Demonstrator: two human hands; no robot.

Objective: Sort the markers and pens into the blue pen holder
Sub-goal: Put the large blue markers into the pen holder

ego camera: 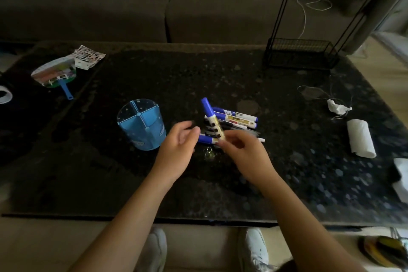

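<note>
Because the holder [142,125] stands to the left of the pile, we keep our left hand [180,147] half open and empty between the two, likely ready to take what the right lifts. Our right hand [241,152] pinches the low end of a blue-capped marker [212,120], cap tilted up and away, so it can go in upright. Just beyond the fingers the other markers and pens [234,122] lie bunched on the table [220,194], within easy reach. The holder's compartments look empty, so we judge the sorting barely begun. Further off sits the couch [198,6].
</note>
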